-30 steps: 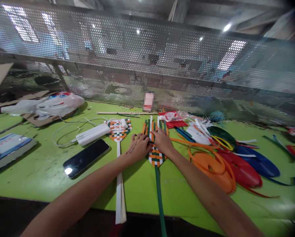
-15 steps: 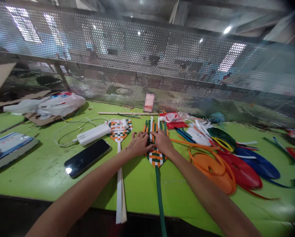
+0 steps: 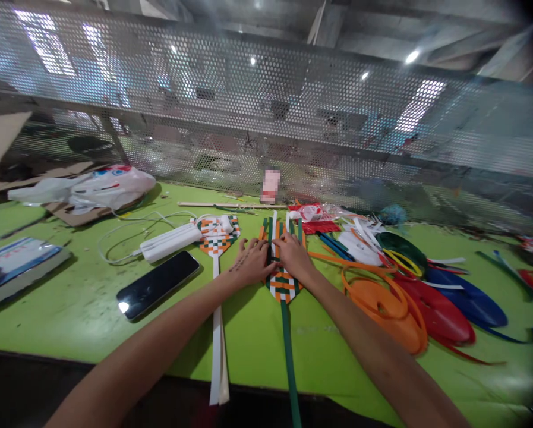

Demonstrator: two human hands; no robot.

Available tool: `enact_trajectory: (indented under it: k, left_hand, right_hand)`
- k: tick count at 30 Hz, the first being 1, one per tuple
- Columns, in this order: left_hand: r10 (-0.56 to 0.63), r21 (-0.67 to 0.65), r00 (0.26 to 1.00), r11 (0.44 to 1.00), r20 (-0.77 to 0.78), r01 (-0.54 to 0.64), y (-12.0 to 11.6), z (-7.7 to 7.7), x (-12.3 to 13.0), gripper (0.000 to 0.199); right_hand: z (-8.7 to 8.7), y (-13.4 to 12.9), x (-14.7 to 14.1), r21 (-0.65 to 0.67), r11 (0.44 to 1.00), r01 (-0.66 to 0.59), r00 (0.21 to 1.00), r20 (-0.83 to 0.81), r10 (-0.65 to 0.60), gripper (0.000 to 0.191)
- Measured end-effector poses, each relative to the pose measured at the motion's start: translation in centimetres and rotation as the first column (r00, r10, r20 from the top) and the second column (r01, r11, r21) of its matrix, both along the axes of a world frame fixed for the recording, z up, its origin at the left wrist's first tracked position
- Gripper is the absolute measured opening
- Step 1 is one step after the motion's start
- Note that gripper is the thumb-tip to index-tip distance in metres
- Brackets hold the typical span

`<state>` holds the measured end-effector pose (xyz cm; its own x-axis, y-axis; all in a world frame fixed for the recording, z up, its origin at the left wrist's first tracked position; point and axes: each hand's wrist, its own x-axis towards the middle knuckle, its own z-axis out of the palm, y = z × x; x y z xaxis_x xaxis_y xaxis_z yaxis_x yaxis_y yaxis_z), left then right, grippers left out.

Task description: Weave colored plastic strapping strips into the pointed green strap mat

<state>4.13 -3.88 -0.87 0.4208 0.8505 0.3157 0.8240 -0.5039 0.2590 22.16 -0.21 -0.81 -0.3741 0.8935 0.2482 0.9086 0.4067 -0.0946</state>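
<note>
A woven piece of orange, white and green strips (image 3: 283, 286) lies on the green table, its lower end pointed, with a long green strip (image 3: 288, 351) running down past the front edge. My left hand (image 3: 252, 260) rests on its left side, and my right hand (image 3: 293, 255) on its right. The fingers of both are bent and pressed on the strips, thumbs close together near the middle. Loose strip ends stick up beyond my fingers. To the left lies a second woven piece (image 3: 217, 242) with a white strip tail (image 3: 215, 351).
Left of my hands are a black phone (image 3: 158, 285), a white power bank (image 3: 170, 241) with cable, and a plastic bag (image 3: 112, 187). Orange (image 3: 382, 303), red (image 3: 442, 309) and blue strip coils (image 3: 471, 297) lie right. A perforated metal screen (image 3: 248, 119) stands behind.
</note>
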Motion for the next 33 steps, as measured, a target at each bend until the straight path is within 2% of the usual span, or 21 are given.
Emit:
enact_trajectory:
  k: [3,6,11,22,33]
  left_hand:
    - [-0.009,-0.012,1.0,1.0,0.003,0.009,0.0,0.1,-0.1,0.052]
    - [-0.01,-0.021,1.0,1.0,0.006,0.01,-0.1,0.4,-0.2,0.053]
    - [-0.018,-0.033,1.0,0.999,-0.002,0.018,-0.1,0.5,-0.3,0.053]
    - [0.023,0.012,0.999,1.0,-0.029,-0.023,-0.4,0.5,-0.1,0.047]
    - [0.013,-0.004,1.0,1.0,0.013,-0.012,-0.3,0.0,0.0,0.046]
  right_hand:
    - [-0.2,1.3,-0.2,-0.047,0.999,0.015,0.992,-0.128,-0.021,0.03]
    - [-0.4,3.2,-0.6,-0.13,0.989,0.071,0.971,-0.22,-0.098,0.02]
    - [-1.0,4.9,-1.4,-0.209,0.966,0.15,0.957,-0.216,-0.195,0.012]
    - [-0.9,2.8,-2.5,-0.121,0.968,0.221,0.952,-0.189,-0.241,0.015]
    - [-1.1,2.6,-2.7,-0.105,0.965,0.239,0.946,-0.201,-0.256,0.019]
